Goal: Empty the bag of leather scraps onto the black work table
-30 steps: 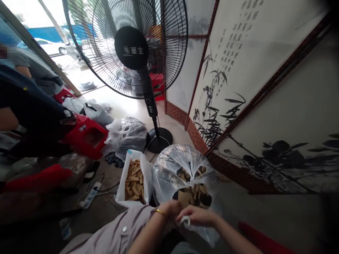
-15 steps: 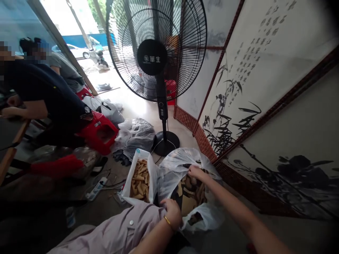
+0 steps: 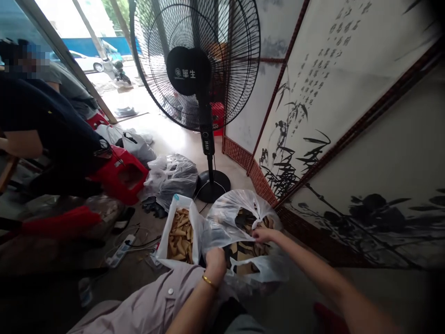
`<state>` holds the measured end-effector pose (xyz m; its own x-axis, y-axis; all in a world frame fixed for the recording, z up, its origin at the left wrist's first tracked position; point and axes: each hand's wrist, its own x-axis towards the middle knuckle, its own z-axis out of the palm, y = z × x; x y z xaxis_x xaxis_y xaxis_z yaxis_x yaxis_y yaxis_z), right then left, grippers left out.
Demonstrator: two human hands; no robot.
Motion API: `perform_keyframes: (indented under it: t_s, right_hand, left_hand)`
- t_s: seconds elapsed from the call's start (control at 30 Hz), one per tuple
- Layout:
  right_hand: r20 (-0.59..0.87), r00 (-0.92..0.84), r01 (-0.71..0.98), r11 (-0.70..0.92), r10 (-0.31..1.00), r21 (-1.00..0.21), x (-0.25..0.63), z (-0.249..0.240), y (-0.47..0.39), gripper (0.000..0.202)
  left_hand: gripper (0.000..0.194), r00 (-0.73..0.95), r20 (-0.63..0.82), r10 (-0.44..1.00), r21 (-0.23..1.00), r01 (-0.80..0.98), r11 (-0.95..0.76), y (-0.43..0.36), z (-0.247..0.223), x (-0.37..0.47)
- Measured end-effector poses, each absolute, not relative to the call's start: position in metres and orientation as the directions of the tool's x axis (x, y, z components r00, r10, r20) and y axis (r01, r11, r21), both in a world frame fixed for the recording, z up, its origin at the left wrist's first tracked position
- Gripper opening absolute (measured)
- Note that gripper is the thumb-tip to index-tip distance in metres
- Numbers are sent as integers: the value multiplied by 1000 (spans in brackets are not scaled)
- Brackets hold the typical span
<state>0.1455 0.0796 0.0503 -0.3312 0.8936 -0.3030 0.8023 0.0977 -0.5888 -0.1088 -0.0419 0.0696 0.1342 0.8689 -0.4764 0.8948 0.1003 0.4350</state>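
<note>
A translucent plastic bag (image 3: 222, 227) full of brown and dark cut pieces sits on the floor before me. My right hand (image 3: 264, 235) pinches the gathered far edge of this bag over its opening. At the near left side of the bag, my left hand (image 3: 216, 260) is closed in a fist on the plastic, its fingertips partly hidden. Brown pieces (image 3: 245, 253) show through the gap between the bag's edges. To the left stands a white bag (image 3: 196, 227), open at the top, with tan curved pieces (image 3: 180, 235) inside.
A black standing fan (image 3: 207, 139) rises behind the bags, beside a folding screen (image 3: 323, 106). More stuffed plastic bags (image 3: 172, 174) lie near a red stool (image 3: 128, 174), where a person (image 3: 52, 116) sits. A power strip (image 3: 121, 250) with cords lies left.
My right hand has drawn the bag's far edge toward me, so plastic covers more of the contents. My left hand has closed and risen slightly; the view has shifted a little.
</note>
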Motion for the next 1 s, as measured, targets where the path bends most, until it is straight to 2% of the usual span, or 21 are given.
perform_keyframes:
  t_s: [0.1,0.23,0.33,0.5,0.63,0.73,0.83,1.0]
  right_hand:
    - [-370,-369,787,75,853,-612,160,40,52,24]
    - [-331,-363,730,45,871,-682,171,36,37,25]
    - [-292,-320,679,3,901,-735,174,36,41,31]
    - [-225,-301,607,5,927,-794,184,31,52,34]
    - [-176,-321,549,31,931,-835,192,20,55,36]
    - [-161,-325,508,28,932,-861,196,13,56,37]
    - [-165,-313,479,6,935,-878,200,9,57,37]
    - [-150,-249,493,-8,957,-870,200,0,56,32]
  left_hand:
    - [25,217,-410,886,410,912,-34,-42,77,-99]
    - [23,402,-182,898,452,845,-286,-37,88,-73]
    - [27,485,-90,870,472,790,-392,-33,85,-53]
    - [19,432,-109,895,497,804,-327,-18,69,-36]
    - [30,329,-87,940,514,823,-240,7,69,-23]
    - [38,375,-84,923,531,801,-277,24,71,-8]
    - [37,430,-154,889,535,793,-291,36,66,6]
    - [29,403,-292,868,509,833,-216,45,50,9]
